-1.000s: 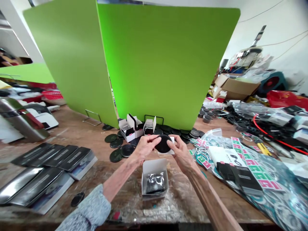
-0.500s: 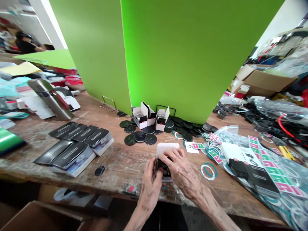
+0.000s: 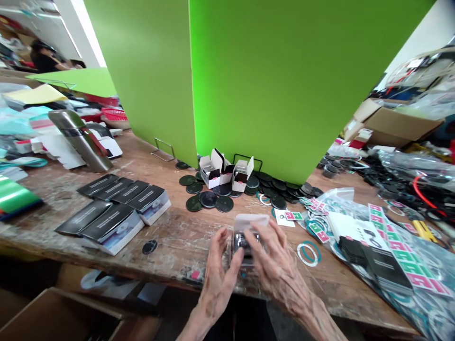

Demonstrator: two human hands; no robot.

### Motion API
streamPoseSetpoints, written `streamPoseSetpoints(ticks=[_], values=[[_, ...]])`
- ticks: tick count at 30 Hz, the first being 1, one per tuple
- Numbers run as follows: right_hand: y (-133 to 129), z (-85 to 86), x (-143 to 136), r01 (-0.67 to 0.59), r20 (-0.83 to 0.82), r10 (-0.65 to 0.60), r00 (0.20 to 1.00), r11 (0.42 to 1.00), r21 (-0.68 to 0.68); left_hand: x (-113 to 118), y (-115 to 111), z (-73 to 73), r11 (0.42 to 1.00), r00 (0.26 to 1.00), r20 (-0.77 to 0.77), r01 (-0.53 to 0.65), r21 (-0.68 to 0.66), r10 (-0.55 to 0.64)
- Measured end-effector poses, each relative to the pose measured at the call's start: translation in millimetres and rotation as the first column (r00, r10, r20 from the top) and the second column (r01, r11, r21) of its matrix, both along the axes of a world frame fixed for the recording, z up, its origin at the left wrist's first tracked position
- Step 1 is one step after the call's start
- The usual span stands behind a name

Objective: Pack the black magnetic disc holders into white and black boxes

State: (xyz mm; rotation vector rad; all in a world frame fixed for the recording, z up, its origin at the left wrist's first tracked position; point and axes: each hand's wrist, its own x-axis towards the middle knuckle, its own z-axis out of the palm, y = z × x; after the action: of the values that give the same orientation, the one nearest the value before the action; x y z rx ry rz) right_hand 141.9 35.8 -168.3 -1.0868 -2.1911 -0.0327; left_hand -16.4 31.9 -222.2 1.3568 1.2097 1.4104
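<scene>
A small box (image 3: 252, 217) stands near the table's front edge, its white flap raised at the back. Something dark and shiny (image 3: 241, 240) shows inside its opening, its kind unclear. My left hand (image 3: 218, 270) is curled about the left side of the box, thumb at the front and fingers bent beside the wall. Over the right side, my right hand (image 3: 279, 260) has its fingers apart, smeared by motion, and partly covers the box. Beyond my hands, several small white-and-black boxes (image 3: 242, 175) stand with lids up among round black discs (image 3: 208, 199).
Black-topped booklet stacks (image 3: 110, 222) lie at left, near a metal flask (image 3: 83, 142). A green panel (image 3: 270, 85) rises behind. White and teal rings (image 3: 307, 254), stickers and a plastic bag (image 3: 355, 255) spread over the right. A person (image 3: 44, 57) is in the far left background.
My right hand's fingers have lifted and spread from the box opening, so more of its dark contents shows. My left fingers have loosened slightly. The camera view has shifted a little.
</scene>
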Motion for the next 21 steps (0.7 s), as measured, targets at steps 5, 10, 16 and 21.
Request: streamPoseSetpoints(ticks=[5, 10, 16, 21], values=[[1.4, -23.0, 6.6, -0.116, -0.612, -0.227, 0.758, 0.876, -0.468, -5.0, -3.6, 1.8, 0.98, 0.961, -0.275, 0.023, 0.2, 0.033], [10.8, -30.4, -2.6, -0.416, -0.763, -0.205, 0.613, 0.738, -0.532, -10.1, 10.3, 15.9, 0.992, 0.971, -0.23, 0.09, 0.087, -0.068], [3.3, -33.8, 19.0, -0.119, -0.442, -0.076, 0.894, 0.91, -0.398, -28.8, 25.1, 30.6, 0.94, 0.907, -0.295, 0.333, 0.071, -0.3], [-2.8, -37.2, 30.8, -0.051, -0.158, 0.0, 0.987, 0.948, -0.315, -40.8, 23.0, 31.5, 0.919, 0.835, -0.495, 0.36, 0.162, -0.24]])
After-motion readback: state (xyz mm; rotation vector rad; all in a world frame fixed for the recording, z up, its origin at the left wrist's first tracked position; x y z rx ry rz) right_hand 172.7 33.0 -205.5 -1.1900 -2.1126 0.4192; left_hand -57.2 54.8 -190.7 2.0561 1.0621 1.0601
